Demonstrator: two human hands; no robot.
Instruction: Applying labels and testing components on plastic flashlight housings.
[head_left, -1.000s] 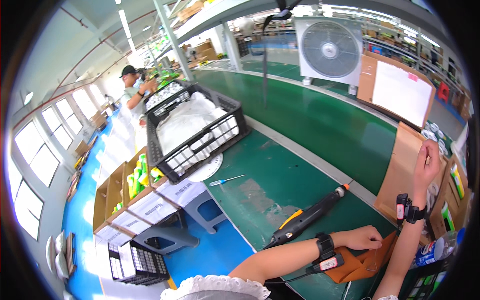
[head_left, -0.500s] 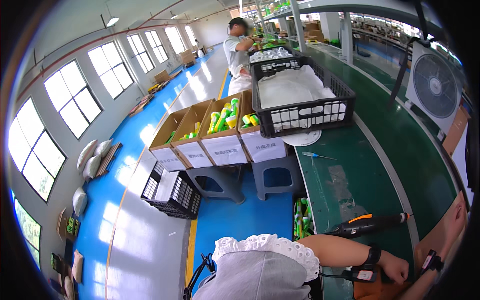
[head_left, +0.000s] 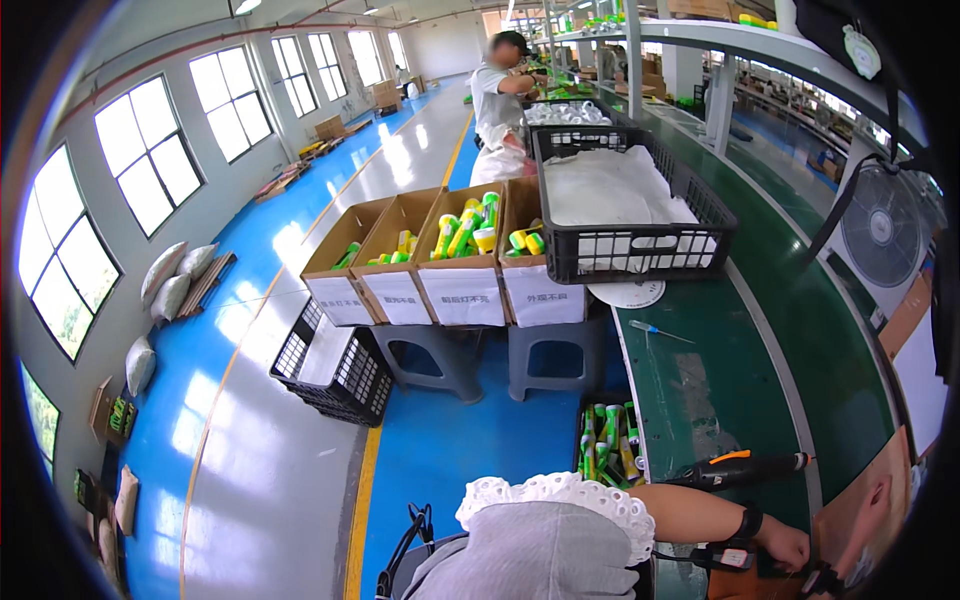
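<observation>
My left hand (head_left: 785, 547) is low at the right over the green workbench (head_left: 680, 390), its fingers curled down; anything inside them is hidden. Beneath its wrist lies an orange-brown surface (head_left: 735, 584). My right hand (head_left: 874, 505) is near the right rim, in front of a brown board (head_left: 840, 515); its fingers are too small and turned away to read. Dark bands with small boxes circle both wrists. Just beyond my left forearm lies a black power screwdriver (head_left: 740, 468) with an orange stripe. Farther off rests a thin screwdriver (head_left: 648, 328) with a blue handle.
A black crate (head_left: 640, 255) with white sheeting stands on the bench beyond. Left of it, several cardboard boxes (head_left: 470, 285) hold green and yellow flashlights on grey stools (head_left: 550, 360). More flashlights (head_left: 608, 440) fill a bin beside the bench. A co-worker (head_left: 497, 100) stands farther back; a fan (head_left: 880, 235) is right.
The view has shifted, so the boxes and crate sit farther right and more of the flashlight bin shows. My left hand stays curled low at the right; my right hand is lower in the picture.
</observation>
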